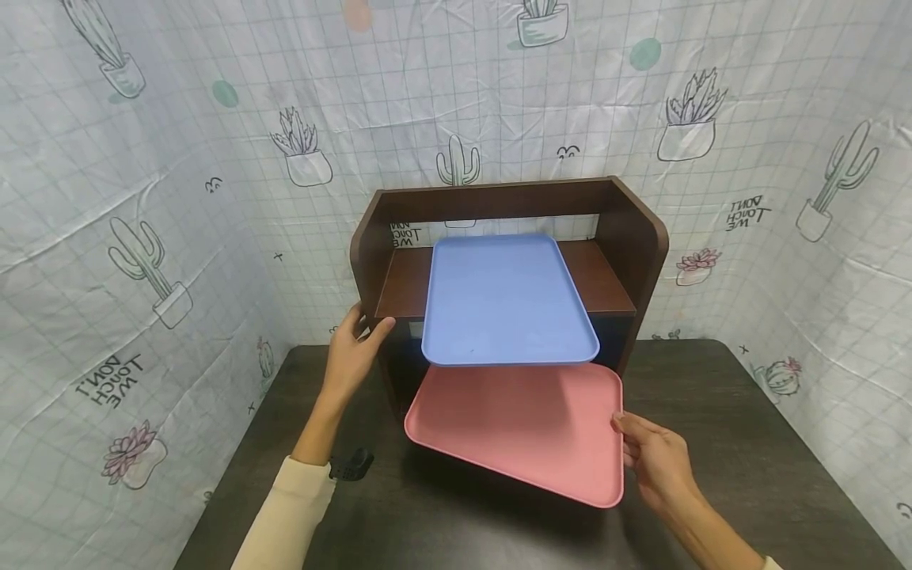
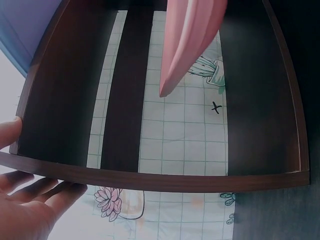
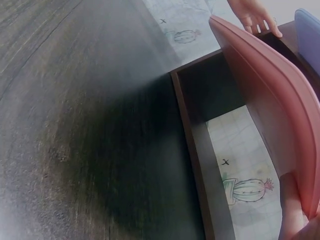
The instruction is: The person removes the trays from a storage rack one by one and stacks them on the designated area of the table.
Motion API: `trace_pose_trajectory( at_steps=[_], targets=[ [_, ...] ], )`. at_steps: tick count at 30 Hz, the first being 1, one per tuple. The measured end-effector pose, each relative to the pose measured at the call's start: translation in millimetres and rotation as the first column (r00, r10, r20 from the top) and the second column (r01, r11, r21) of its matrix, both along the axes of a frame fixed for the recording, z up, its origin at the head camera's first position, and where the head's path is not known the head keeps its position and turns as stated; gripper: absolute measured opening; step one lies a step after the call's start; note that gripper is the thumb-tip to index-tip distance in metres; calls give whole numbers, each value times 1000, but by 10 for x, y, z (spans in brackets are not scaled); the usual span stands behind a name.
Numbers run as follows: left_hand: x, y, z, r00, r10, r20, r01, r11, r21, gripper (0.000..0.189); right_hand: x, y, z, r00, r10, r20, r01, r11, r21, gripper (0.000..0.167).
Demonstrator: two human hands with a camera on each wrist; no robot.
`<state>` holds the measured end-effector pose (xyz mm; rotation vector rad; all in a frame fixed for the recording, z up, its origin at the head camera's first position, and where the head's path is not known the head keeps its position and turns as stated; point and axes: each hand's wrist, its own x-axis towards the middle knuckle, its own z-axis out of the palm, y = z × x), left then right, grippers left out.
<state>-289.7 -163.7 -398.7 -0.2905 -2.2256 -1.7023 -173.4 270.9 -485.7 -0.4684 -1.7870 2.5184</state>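
Left hand grips the shelf's side, right hand pinches the pink tray between them, askew below the blue tray; one-edge hold could let it twist and clip the shelf.

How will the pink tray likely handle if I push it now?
The pink tray looks stiff: gripped by the right hand at one edge, it shows no obvious sag. It's probably light for its size, being thin and shallow-rimmed. It may swing or tip, since that grip is off-centre.
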Motion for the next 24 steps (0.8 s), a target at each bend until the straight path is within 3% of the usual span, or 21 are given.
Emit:
trace_pose_trajectory(
  at_steps=[3, 10, 24],
  targets=[
    [37, 19, 46, 1000, 7, 26, -7, 1000, -7, 65, 17, 25, -10, 1000, 10, 16, -10, 1000, 8, 30],
    [237, 96, 251, 999, -1, 50, 1, 1000, 4, 62, 50, 57, -15, 998, 25, 54, -28, 999, 46, 30],
    [225, 96, 254, 999, 3, 34, -3, 1000, 4, 63, 73, 31, -6, 996, 43, 79, -51, 994, 98, 25]
  ],
)
